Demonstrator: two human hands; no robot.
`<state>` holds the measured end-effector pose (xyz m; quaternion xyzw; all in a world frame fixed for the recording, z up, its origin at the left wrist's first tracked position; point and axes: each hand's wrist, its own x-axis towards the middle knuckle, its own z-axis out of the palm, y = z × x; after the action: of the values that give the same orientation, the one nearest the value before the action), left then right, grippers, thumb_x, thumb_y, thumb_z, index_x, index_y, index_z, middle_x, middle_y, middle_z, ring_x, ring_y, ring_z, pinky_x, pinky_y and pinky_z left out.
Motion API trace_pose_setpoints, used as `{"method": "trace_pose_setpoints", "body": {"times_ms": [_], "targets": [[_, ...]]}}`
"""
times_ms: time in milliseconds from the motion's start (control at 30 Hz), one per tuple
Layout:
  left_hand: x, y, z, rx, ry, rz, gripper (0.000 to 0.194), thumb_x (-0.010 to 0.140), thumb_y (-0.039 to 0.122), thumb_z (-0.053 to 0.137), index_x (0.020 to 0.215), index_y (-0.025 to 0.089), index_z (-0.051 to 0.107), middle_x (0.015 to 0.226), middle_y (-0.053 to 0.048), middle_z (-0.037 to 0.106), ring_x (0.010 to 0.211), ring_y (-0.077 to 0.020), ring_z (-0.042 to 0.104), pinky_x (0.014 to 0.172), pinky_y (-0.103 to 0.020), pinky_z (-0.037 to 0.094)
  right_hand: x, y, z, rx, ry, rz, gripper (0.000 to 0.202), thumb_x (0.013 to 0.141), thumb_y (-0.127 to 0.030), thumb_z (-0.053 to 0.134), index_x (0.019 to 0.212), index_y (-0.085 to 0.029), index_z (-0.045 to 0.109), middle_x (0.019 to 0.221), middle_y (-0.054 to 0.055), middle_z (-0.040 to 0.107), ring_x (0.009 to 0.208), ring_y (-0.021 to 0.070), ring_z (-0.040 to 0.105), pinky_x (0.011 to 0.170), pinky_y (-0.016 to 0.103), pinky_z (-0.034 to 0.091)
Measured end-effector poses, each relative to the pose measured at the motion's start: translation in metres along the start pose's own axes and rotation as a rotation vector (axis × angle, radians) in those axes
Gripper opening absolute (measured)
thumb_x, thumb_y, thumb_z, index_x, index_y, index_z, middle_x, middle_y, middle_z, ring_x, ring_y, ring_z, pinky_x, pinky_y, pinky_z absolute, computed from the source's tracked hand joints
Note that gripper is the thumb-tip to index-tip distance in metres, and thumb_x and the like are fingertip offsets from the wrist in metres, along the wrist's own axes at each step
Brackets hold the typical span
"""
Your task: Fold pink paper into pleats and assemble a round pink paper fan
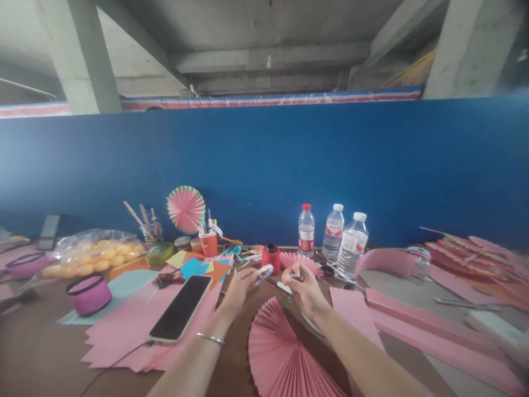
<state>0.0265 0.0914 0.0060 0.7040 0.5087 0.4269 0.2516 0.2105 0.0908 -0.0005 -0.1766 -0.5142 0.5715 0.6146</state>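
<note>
Head view gives me both hands raised over the middle of the table point(37, 353), close together but not touching. My left hand point(238, 288) is curled shut around a small glue stick point(264, 271), white with red and blue marks, its tip pointing right toward the other hand. My right hand point(303, 286) is also closed, fingers pinched on a small white piece point(294, 274); I cannot tell what that piece is. A thin bracelet point(210, 338) sits on my left wrist.

Directly under the hands lies a pink pleated paper fan point(281, 353), spread open toward me. A second, smaller pink fan point(301, 261) lies flat just beyond the right hand, beside a red spool point(271, 257). Left of my left forearm a phone point(181, 307) rests screen up on a stack of pink paper sheets point(119, 336), with a cable running off its near end.

Farther back, three water bottles point(333, 234) stand together against the blue partition point(264, 165). A round pink and green fan point(185, 208) stands upright near an orange cup point(209, 242) of pens. At far left sit a clear bag of yellow balls point(93, 255) and a purple round container point(88, 294). Long pink folded strips point(433, 331) stretch across the right side of the table, and more pleated pink pieces point(471, 253) are heaped at the far right.
</note>
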Motion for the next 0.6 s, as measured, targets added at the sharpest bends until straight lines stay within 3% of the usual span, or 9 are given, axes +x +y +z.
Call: {"method": "trace_pose_setpoints", "body": {"times_ms": [100,200,267,367,433,500,600], "targets": [[0.004,-0.010,-0.014,0.178,0.111,-0.013,0.034,0.086,0.034,0.034,0.082,0.016,0.062,0.069,-0.003,0.056,0.071,-0.0188,0.053,0.068,-0.030,0.040,0.000,-0.002,-0.004,-0.005,-0.010,0.041,0.035,0.063,-0.019,0.072,0.076,-0.023,0.040,0.071,-0.004,0.058,0.069,0.0136,0.057,0.064,0.025,0.043],[0.001,-0.011,-0.016,0.368,0.100,-0.019,0.020,0.079,0.024,0.047,0.069,0.017,0.063,0.077,-0.006,0.057,0.082,-0.0228,0.053,0.079,-0.034,0.037,-0.001,0.002,-0.010,0.014,0.008,0.107,0.028,0.066,-0.025,0.071,0.080,-0.021,0.047,0.080,0.000,0.062,0.076,0.0159,0.059,0.064,0.025,0.043],[-0.003,-0.004,-0.013,0.480,0.094,-0.028,0.014,0.073,0.015,0.052,0.080,0.015,0.064,0.092,-0.010,0.057,0.095,-0.0277,0.049,0.085,-0.040,0.034,-0.001,0.007,-0.015,0.022,0.031,0.122,0.023,0.070,-0.030,0.068,0.080,-0.021,0.049,0.081,0.000,0.062,0.074,0.0155,0.060,0.061,0.024,0.043],[-0.011,0.017,-0.004,0.600,0.095,-0.021,0.040,0.075,0.006,0.043,0.111,0.015,0.055,0.113,-0.014,0.050,0.110,-0.0305,0.041,0.091,-0.045,0.029,0.000,0.012,-0.021,0.032,0.054,0.132,0.019,0.074,-0.033,0.065,0.080,-0.020,0.052,0.086,0.002,0.063,0.072,0.0149,0.060,0.061,0.024,0.043],[-0.020,0.036,0.007,0.639,0.018,0.020,0.039,0.080,0.006,0.037,0.111,0.020,0.056,0.108,-0.011,0.053,0.103,-0.0259,0.049,0.088,-0.041,0.034,0.002,0.013,-0.025,0.038,0.068,0.139,0.018,0.075,-0.034,0.064,0.084,-0.021,0.055,0.091,0.002,0.064,0.073,0.0151,0.061,0.062,0.025,0.044],[-0.037,0.054,0.023,0.649,-0.114,0.070,0.031,0.082,0.013,0.039,0.098,0.024,0.063,0.096,-0.007,0.058,0.084,-0.0217,0.057,0.077,-0.035,0.042,0.003,0.013,-0.027,0.043,0.079,0.148,0.021,0.074,-0.036,0.064,0.088,-0.022,0.057,0.097,0.003,0.064,0.075,0.0161,0.062,0.064,0.027,0.045],[-0.072,0.070,0.048,0.694,-0.327,0.195,0.037,0.082,0.032,0.048,0.119,0.035,0.051,0.115,-0.006,0.054,0.089,-0.0262,0.057,0.073,-0.038,0.045,0.004,0.011,-0.028,0.047,0.080,0.157,0.028,0.074,-0.039,0.064,0.097,-0.024,0.059,0.110,0.004,0.061,0.080,0.0183,0.062,0.069,0.031,0.046]]}}
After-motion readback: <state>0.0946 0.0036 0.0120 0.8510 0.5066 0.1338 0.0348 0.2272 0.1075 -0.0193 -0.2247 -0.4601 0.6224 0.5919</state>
